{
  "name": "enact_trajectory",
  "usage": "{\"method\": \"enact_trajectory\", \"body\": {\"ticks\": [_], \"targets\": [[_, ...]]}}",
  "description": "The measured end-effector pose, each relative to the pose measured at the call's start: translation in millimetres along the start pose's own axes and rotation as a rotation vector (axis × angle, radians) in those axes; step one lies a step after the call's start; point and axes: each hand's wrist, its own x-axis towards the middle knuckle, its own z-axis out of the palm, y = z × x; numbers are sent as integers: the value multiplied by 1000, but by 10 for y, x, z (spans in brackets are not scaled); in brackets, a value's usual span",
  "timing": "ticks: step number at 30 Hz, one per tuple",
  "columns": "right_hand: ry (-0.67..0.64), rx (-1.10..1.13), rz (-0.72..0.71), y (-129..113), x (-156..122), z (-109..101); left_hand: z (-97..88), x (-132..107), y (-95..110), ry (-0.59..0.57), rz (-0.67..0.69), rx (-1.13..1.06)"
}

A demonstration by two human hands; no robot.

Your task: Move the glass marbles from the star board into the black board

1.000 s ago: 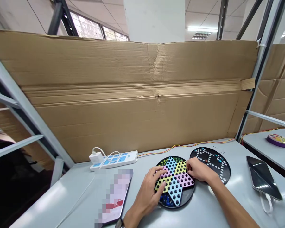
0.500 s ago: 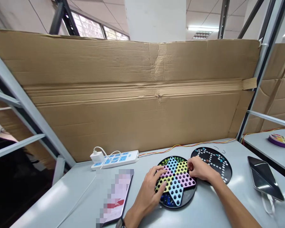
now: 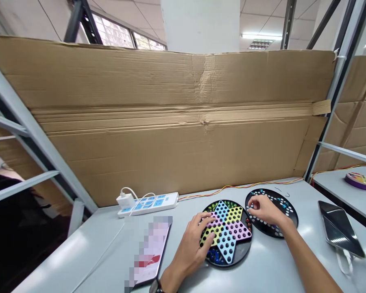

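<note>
Star board (image 3: 228,231): round, black-rimmed; on the pale table (image 3: 262,270), toward 5 o'clock in view.
Blue marbles (image 3: 214,256): board's 7 o'clock pocket.
Left hand (image 3: 196,241): over the board's 9 o'clock side, fingers spread, grasping nothing.
Right hand (image 3: 266,209): above dotted black disc (image 3: 288,221), board's 2 o'clock; fingers curled, contents cannot be told.
Power strip (image 3: 154,205): board's 10 o'clock.

The left hand (image 3: 193,242) is bare, and around the left wrist (image 3: 170,278) sits a dark, rounded band like a watch (image 3: 155,286), partly cut off by the near edge. The right hand (image 3: 266,209) is bare too, as is the right forearm (image 3: 308,254), long and smooth, down to the near edge.
</note>
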Motion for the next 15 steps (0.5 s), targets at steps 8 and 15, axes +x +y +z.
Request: {"method": "enact_trajectory", "body": {"ticks": [8,15], "targets": [[-254,-29,45,-249,-72,103,7,3,2,-22,-17,-23],[-186,-129,107,-243,-81,181,4,-12,8,-42,-20,-30]]}}
